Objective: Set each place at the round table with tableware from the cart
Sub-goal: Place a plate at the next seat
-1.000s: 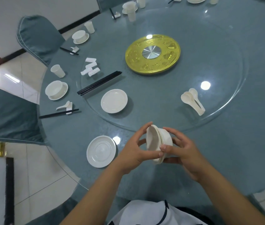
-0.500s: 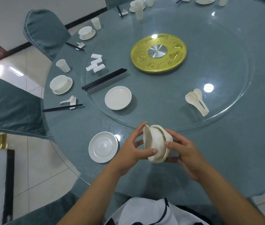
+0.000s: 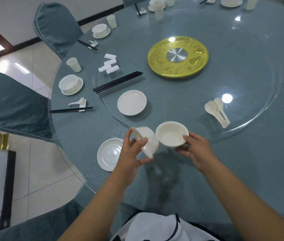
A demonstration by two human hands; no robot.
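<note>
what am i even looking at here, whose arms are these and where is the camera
There is no machine here. The camera sits on a person's head and looks down, so the two bare arms are that person's own. They stand at a round table with a glass turntable on it. The left hand holds a tilted white bowl; whether more are nested in it cannot be told. The right hand pinches the rim of another bowl. A saucer lies near the left hand. On the glass are a plate, black chopsticks and white spoons. Places on the left are already set.
</note>
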